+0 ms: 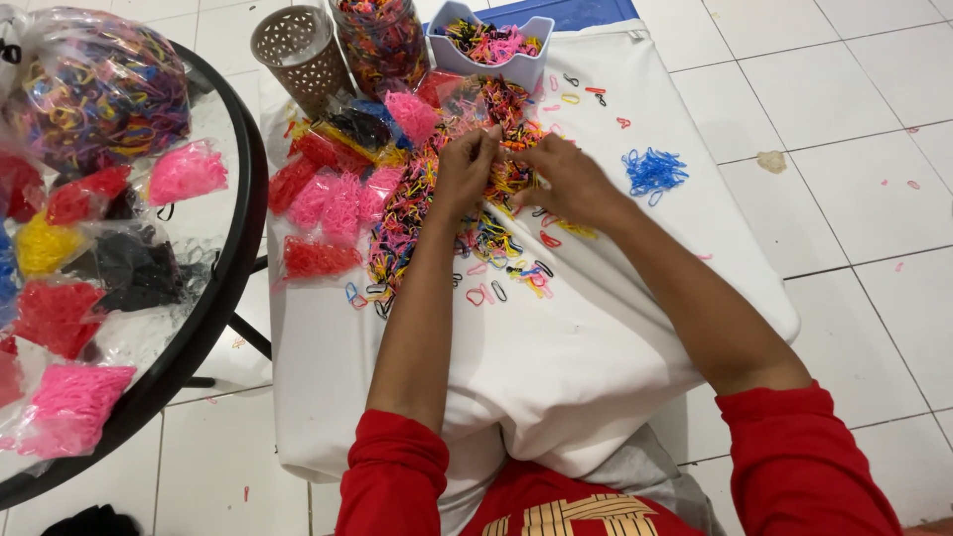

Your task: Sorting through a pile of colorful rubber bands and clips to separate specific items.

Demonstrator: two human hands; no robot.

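Both hands work at the far middle of the white cloth-covered board (pixel 596 328), in a heap of tiny multicoloured elastic bands (pixel 437 199). The left hand (pixel 465 169) pinches a few bands between its fingertips; the right hand (pixel 571 184) is curled, clenched lightly on others. The bands look light, soft, stretchy and easily scattered, best nipped singly. A small pile of blue bands (pixel 653 171) lies near the right edge.
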